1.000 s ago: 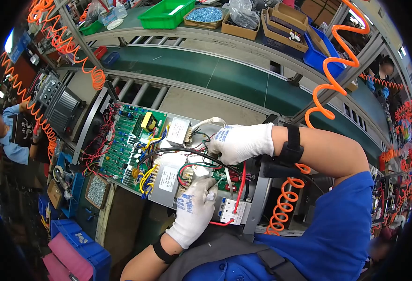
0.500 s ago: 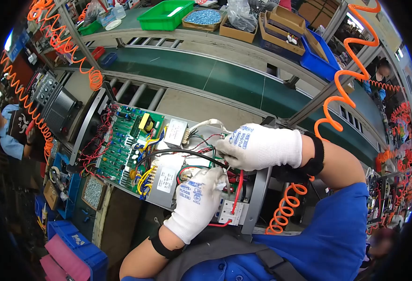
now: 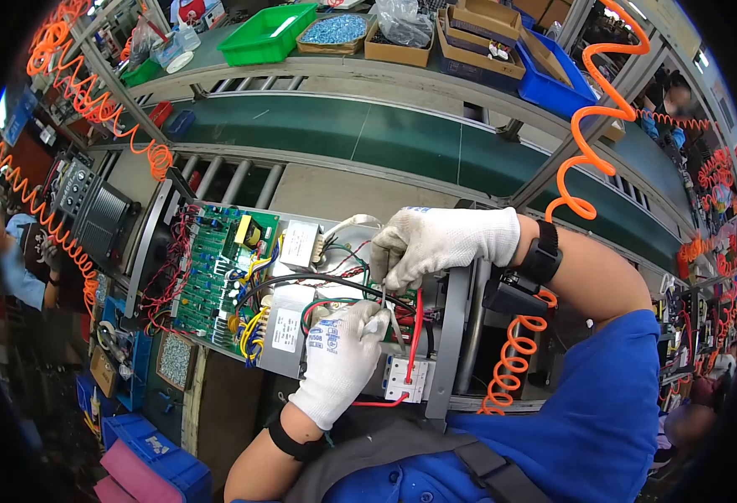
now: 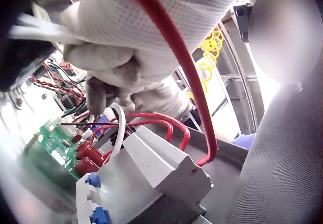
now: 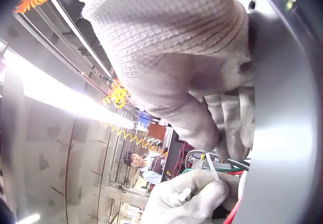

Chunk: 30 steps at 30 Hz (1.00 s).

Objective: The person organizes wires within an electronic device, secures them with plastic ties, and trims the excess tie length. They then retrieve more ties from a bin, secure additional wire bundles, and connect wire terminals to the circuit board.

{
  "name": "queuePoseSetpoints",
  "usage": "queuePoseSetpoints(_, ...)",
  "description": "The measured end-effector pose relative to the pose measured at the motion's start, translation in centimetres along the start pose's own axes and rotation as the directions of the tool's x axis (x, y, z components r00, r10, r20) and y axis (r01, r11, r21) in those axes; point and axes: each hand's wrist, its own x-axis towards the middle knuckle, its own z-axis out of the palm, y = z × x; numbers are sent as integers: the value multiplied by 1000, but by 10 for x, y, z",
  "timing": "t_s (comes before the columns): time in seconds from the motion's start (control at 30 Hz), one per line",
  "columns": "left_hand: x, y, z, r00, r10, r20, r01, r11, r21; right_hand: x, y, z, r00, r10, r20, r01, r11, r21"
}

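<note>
Both hands wear white knit gloves and work close together over the wires of an open electronics chassis [image 3: 448,344]. With its fingertips my right hand [image 3: 435,245] pinches the upper end of a thin white cable tie [image 5: 212,167]. Lower down, my left hand [image 3: 341,352] pinches the same strip between thumb and finger. A small white piece [image 5: 177,198] shows against the left hand's fingers. Black cables [image 3: 326,275] arch just beside the fingertips. A white breaker block [image 3: 405,379] with red wires [image 3: 416,335] sits below the hands.
Left in the chassis are a green circuit board [image 3: 209,277] and transformers [image 3: 287,327]. An orange coiled hose [image 3: 515,360] hangs by the right arm. Beyond runs a green conveyor [image 3: 301,126], under a shelf with a green bin [image 3: 268,33]. Another person [image 3: 25,260] is at left.
The hands have come closer together over the wires, the left moving up beside the right. The right hand has turned, and the strip now shows between their fingertips. The head view has shifted slightly.
</note>
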Motion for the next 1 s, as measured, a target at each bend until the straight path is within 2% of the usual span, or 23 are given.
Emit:
queuePoseSetpoints(0.13,0,3,-1,998,-58,37,60,997,-55,6,9,1,999,-42,14,42,999,-6)
queuePoseSetpoints(0.23,0,4,-2,1000,-8,17,9,999,-38,5,3,3,999,-21,38,23,999,-48)
queuePoseSetpoints(0.3,-1,9,-3,998,-58,31,62,986,-152,4,3,4,999,-27,24,28,998,-48)
queuePoseSetpoints(0.33,-1,7,-2,998,-57,33,61,987,-150,4,3,5,999,-31,10,32,998,-49)
queuePoseSetpoints(0.4,0,-2,3,998,43,-39,-45,998,-36,2,3,7,997,-73,37,75,996,-51)
queuePoseSetpoints(0.47,-2,-11,9,1000,-6,-23,5,998,-57,-1,0,9,991,-117,59,120,992,-48)
queuePoseSetpoints(0.53,0,0,-3,999,-52,3,52,996,-70,-6,-4,11,998,-55,-9,55,995,-79)
queuePoseSetpoints(0.57,1,6,-13,999,-32,34,33,999,-10,-9,-7,10,997,-71,-36,64,984,-169)
queuePoseSetpoints(0.6,5,17,-26,998,-15,68,11,999,49,-10,-9,9,996,-78,-47,70,985,-157)
queuePoseSetpoints(0.63,10,22,-38,996,-73,55,74,997,-15,-10,-10,8,991,-51,-123,16,962,-272)
queuePoseSetpoints(0.67,20,8,-42,994,102,-42,-103,995,-17,-10,-10,7,979,-30,-201,-49,925,-378)
queuePoseSetpoints(0.7,33,9,-52,979,204,16,-205,974,101,-11,-6,8,964,-99,-246,-28,885,-464)
queuePoseSetpoints(0.73,46,13,-60,951,299,81,-309,928,210,-13,-6,10,962,-99,-254,-29,889,-458)
queuePoseSetpoints(0.77,56,17,-61,948,306,89,-319,924,212,-15,-6,12,952,-90,-293,-77,854,-514)
queuePoseSetpoints(0.83,69,24,-62,887,161,432,-317,893,319,-18,-7,14,932,-90,-352,-134,817,-562)
queuePoseSetpoints(0.87,77,3,-58,821,318,474,-470,848,245,-18,-4,14,922,-104,-374,-136,816,-562)
queuePoseSetpoints(0.93,83,2,-60,759,311,571,-564,753,340,-19,-1,20,898,-124,-422,-146,821,-552)
queuePoseSetpoints(0.97,86,3,-62,741,325,588,-587,739,331,-20,-4,23,887,-100,-451,-196,802,-564)
queuePoseSetpoints(1.0,88,8,-64,713,233,661,-612,666,426,-20,-6,26,875,-90,-476,-215,809,-548)
